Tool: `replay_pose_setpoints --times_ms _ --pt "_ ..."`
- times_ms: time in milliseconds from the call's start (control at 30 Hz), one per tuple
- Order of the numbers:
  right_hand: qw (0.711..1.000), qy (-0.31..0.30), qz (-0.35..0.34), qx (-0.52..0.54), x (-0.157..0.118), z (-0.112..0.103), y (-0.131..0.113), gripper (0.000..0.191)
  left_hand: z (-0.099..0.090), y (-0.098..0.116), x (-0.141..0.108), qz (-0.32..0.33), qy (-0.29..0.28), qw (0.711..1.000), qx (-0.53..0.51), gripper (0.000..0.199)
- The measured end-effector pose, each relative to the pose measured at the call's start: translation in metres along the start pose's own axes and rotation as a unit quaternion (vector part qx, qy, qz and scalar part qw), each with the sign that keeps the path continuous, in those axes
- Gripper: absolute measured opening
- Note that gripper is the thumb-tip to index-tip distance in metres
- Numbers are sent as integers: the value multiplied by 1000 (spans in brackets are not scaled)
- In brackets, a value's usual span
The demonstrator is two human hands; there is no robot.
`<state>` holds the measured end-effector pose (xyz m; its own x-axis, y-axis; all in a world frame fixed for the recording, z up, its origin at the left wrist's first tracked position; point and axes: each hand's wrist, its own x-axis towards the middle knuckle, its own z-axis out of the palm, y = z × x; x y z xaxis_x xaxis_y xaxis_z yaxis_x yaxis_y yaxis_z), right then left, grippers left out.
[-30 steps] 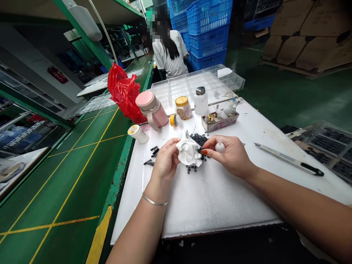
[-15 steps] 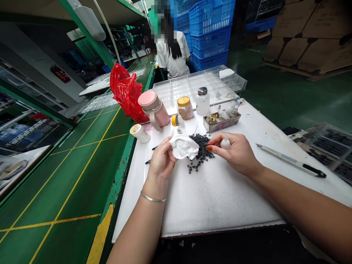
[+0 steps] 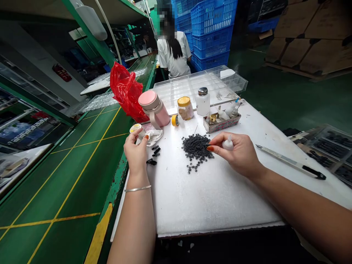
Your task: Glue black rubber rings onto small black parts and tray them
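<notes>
My left hand (image 3: 135, 152) is at the left edge of the white work surface, thumb and forefinger apart. Just beyond its fingertips a crumpled white cloth (image 3: 156, 136) lies in front of a small white tub (image 3: 135, 128). Several small black clip-like pieces (image 3: 153, 161) lie to the right of that hand. My right hand (image 3: 236, 151) is closed, with a small white dropper bottle (image 3: 228, 143) held in it. Its thumb and forefinger pinch a tiny black piece (image 3: 207, 144). Beside those fingertips spreads a heap of small black round parts (image 3: 195, 146).
Behind the heap stand a pink mug (image 3: 161, 112), a yellow-lidded jar (image 3: 185, 108), yellow tape (image 3: 175, 120), a white bottle (image 3: 202, 102) and a small box (image 3: 222, 123) of bottles. A craft knife (image 3: 291, 161) lies right. A person (image 3: 176, 55) sits ahead.
My left hand has moved left from the middle, and the white cloth it held now lies by the tub. The black clip-like pieces are uncovered. My right hand has hardly moved.
</notes>
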<state>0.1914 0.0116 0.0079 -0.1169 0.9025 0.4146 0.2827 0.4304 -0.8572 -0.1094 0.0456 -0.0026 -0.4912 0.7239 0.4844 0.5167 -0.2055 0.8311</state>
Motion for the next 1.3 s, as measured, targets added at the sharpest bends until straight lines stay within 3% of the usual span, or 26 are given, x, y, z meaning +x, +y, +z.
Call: replay_pose_setpoints --times_ms 67,133,200,267,333,467,600,800,1067,1200,1300 --pt "1000 -1 -2 -1 0 -1 0 10 4 12 -8 73 23 996 40 30" --pt "1000 -2 -7 -6 0 -1 -1 10 10 27 -20 94 -16 995 23 19" --pt "1000 0 -21 -15 -1 -2 -1 10 18 39 -33 80 -127 989 -15 11" --pt "999 4 -43 -27 -2 -2 -1 9 25 48 -45 75 -253 964 -38 8" --pt "997 6 -66 -39 -3 -2 0 8 31 54 -54 89 -346 933 -35 5" --pt "995 9 -88 -56 -3 -2 1 5 39 60 -67 118 -427 896 2 11" --pt "994 14 -87 -62 -2 -2 1 5 47 60 -77 159 -449 878 42 15" --pt "996 14 -61 -64 -1 -2 -1 5 63 56 -95 253 -433 853 146 14" --pt "997 13 -59 -57 -2 -2 2 7 70 56 -106 289 -423 823 245 15" --pt "997 13 -57 -50 -1 -2 2 7 66 58 -100 246 -434 847 186 15" --pt "997 10 -55 -50 -1 -2 3 8 60 59 -91 103 -435 893 61 7"
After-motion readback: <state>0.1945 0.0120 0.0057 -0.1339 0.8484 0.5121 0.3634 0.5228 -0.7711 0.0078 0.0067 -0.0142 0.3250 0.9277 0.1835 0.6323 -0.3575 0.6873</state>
